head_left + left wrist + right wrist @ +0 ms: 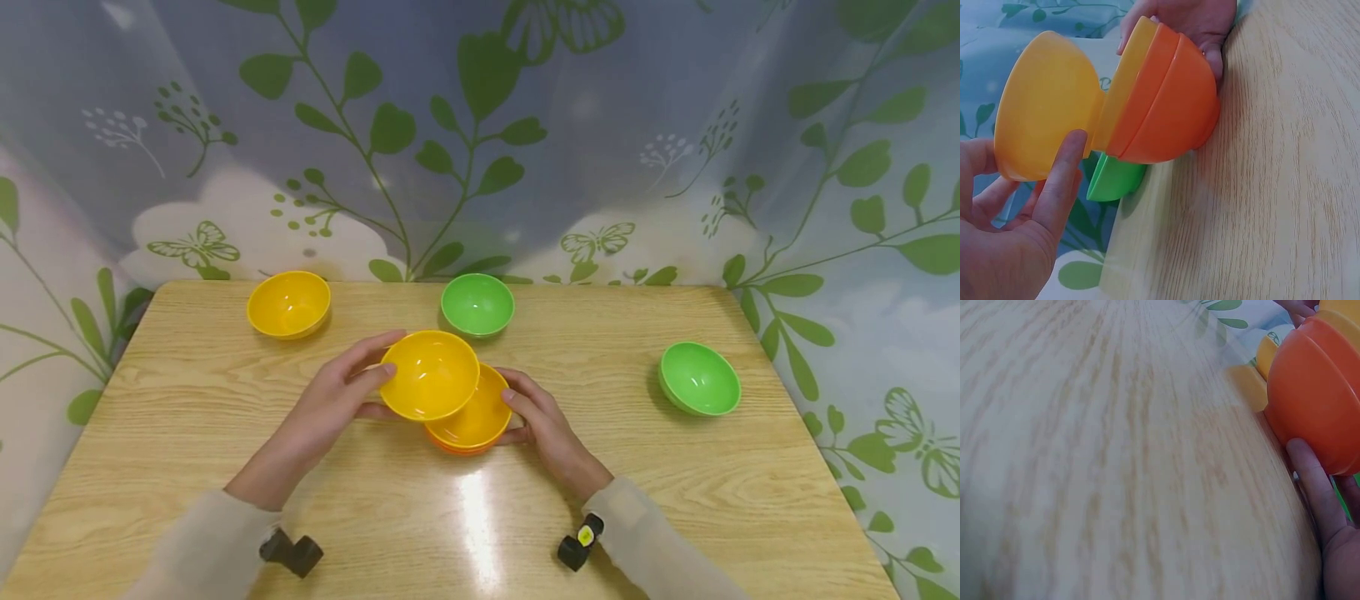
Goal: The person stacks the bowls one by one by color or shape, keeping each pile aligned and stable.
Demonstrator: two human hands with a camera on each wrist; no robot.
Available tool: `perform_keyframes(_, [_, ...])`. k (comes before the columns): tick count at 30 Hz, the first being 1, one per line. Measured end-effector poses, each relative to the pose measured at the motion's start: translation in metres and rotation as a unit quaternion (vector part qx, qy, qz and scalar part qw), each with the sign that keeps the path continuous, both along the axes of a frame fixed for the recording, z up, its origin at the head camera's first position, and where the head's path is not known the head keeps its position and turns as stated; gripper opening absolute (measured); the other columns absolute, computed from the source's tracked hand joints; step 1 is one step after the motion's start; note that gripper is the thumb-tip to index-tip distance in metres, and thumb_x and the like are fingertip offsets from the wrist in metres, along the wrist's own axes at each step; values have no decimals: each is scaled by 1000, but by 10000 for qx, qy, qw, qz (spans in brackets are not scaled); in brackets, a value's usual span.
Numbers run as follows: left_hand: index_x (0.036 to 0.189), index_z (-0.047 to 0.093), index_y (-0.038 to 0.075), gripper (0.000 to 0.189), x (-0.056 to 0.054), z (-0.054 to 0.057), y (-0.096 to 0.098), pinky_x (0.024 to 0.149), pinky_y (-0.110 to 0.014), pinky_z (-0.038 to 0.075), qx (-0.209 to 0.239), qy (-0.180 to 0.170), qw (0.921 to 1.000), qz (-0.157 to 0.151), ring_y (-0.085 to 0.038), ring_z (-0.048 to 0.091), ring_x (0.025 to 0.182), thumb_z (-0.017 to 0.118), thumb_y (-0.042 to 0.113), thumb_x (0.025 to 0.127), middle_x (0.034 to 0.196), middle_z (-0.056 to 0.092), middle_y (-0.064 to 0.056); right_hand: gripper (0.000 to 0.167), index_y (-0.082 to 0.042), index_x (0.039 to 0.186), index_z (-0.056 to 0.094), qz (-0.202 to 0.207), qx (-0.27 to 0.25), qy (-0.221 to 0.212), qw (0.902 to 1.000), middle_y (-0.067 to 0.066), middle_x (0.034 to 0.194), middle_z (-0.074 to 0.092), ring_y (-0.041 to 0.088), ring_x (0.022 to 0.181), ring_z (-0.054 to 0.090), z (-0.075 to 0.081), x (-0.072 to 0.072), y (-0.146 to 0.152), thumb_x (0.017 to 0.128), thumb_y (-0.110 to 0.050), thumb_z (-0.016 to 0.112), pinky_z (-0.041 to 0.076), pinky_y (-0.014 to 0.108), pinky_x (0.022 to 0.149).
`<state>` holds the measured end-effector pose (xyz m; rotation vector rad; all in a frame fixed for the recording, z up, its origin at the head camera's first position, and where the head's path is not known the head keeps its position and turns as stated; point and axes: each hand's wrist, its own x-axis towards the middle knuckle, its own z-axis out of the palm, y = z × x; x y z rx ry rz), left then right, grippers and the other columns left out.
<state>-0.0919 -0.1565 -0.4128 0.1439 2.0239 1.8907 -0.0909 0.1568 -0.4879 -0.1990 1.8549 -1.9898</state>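
Note:
My left hand (330,408) grips a yellow bowl (430,375) by its left side, thumb at the rim and fingers beneath. In the head view this bowl overlaps a bowl stack just to its right. On top of the stack is another yellow bowl (483,412); nested orange bowls (1175,94) sit under it. From the right, my right hand (543,421) holds the stack, with its thumb at the rim. The left wrist view shows the left hand's bowl tilted, its base right at the stack's open side.
A yellow bowl (289,305) stands at the back left of the wooden table (360,517). One green bowl (477,305) is at the back, behind the stack, and another green bowl (700,379) is at the right. A leaf-patterned curtain (420,167) hangs along the table's far edge.

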Motion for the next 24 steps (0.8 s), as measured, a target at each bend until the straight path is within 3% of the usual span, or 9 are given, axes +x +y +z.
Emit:
perform_keyframes(16, [166,46,18,55,-1,2,12,90,-32,68,-16,12,10000,-94,-29,66,127,59,25,114,170,44,-15,53,-10,163,47,-24,129,13,9999,15,166,46,22,126,65,0,0,1,115,-34,45,70,44,86])
perform_keyframes(24, [166,46,18,55,-3,0,15,88,-32,68,-33,19,9999,-137,-27,67,121,59,24,113,170,44,-14,54,-10,163,46,-3,163,-5,9999,15,167,45,23,129,64,0,-1,2,115,-34,45,70,43,87])
